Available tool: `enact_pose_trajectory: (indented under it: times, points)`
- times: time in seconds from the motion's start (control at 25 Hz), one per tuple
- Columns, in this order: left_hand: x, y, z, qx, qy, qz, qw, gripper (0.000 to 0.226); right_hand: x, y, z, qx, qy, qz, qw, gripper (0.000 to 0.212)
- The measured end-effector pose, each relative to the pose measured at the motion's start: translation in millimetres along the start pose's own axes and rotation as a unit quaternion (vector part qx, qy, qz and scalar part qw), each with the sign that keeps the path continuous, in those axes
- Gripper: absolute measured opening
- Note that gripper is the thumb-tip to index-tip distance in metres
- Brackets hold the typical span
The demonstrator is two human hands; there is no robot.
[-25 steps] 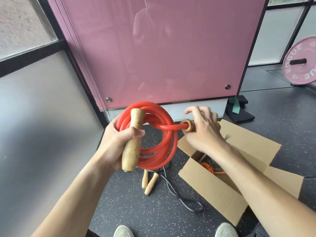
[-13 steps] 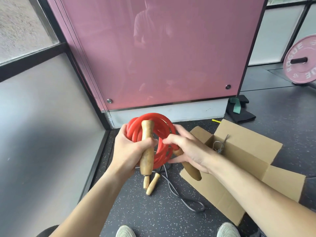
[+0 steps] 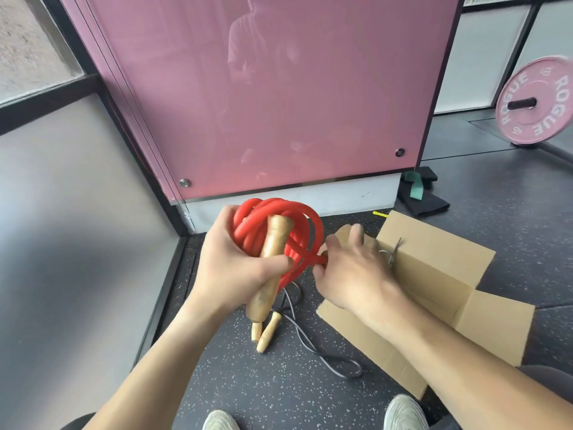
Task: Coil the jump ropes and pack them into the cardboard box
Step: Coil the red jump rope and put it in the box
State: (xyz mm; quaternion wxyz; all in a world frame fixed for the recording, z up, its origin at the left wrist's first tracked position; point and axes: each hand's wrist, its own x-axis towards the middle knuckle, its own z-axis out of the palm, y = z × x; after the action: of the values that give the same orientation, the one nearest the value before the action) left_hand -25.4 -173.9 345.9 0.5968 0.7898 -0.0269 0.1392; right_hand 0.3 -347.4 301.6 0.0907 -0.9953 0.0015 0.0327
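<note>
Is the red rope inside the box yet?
No, the left hand grips the red rope up in the air, beside the box.

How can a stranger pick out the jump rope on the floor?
Look at the speckled floor left of the open cardboard box. There lies a thin dark jump rope with two small wooden handles; unlike the thick red rope held above it, it is loose and untouched.

Coiled rope (image 3: 305,218) above loose rope (image 3: 325,361) on floor (image 3: 279,386), cardboard box (image 3: 434,274) right, panel (image 3: 279,103) behind.
</note>
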Motion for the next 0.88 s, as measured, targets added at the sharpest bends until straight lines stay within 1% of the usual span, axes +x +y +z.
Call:
enact_pose_trajectory:
  times: [0.04,0.08,0.16,0.2,0.24,0.28,0.36,0.4,0.44,0.52,0.56,0.64,0.68,0.72,0.76,0.8,0.88]
  points:
    - [-2,1,3,0.015,-0.006,0.012,1.000,0.061,1,-3,5,0.006,-0.004,0.013,1.000,0.041]
    - [-4,3,6,0.023,-0.011,0.016,1.000,0.061,3,-6,8,0.015,0.011,0.012,1.000,0.037]
    - [-3,4,9,0.008,-0.020,0.001,1.000,0.062,12,-5,9,0.025,0.082,-0.009,0.996,0.024]
    - [-1,4,7,-0.019,-0.021,-0.017,0.999,0.062,17,-2,6,0.044,0.122,-0.023,0.991,0.020]
    - [2,4,4,-0.058,-0.023,-0.039,0.997,0.063,23,4,3,0.088,0.161,-0.044,0.982,0.018]
    - [6,5,-1,-0.101,-0.032,-0.058,0.993,0.063,28,9,-1,0.155,0.194,-0.074,0.966,0.018]
    - [12,6,-14,-0.177,-0.071,-0.079,0.978,0.057,35,13,-5,0.301,0.255,-0.151,0.906,0.022]
    - [13,7,-19,-0.201,-0.088,-0.086,0.972,0.053,36,12,-5,0.361,0.256,-0.177,0.879,0.024]
    - [14,7,-24,-0.215,-0.099,-0.095,0.967,0.050,35,9,-4,0.420,0.231,-0.184,0.858,0.021]
    - [15,5,-30,-0.227,-0.114,-0.115,0.960,0.051,31,1,0,0.546,0.158,-0.161,0.807,0.011]
    - [15,4,-31,-0.233,-0.125,-0.122,0.957,0.051,26,-4,-1,0.608,0.130,-0.150,0.768,0.009]
    - [15,6,-33,-0.247,-0.154,-0.127,0.948,0.045,14,-9,-11,0.722,0.087,-0.115,0.677,0.009]
    - [14,8,-32,-0.253,-0.170,-0.120,0.945,0.038,9,-11,-17,0.754,0.076,-0.094,0.645,0.010]
    - [12,11,-31,-0.255,-0.186,-0.108,0.943,0.028,4,-12,-23,0.773,0.070,-0.077,0.626,0.012]
    - [10,15,-28,-0.255,-0.198,-0.095,0.942,0.021,0,-11,-27,0.783,0.068,-0.064,0.614,0.014]
    - [8,17,-26,-0.253,-0.199,-0.086,0.943,0.021,-1,-11,-31,0.787,0.069,-0.056,0.610,0.016]
    - [9,14,-25,-0.246,-0.181,-0.084,0.948,0.018,-2,-10,-35,0.778,0.072,-0.060,0.621,0.016]
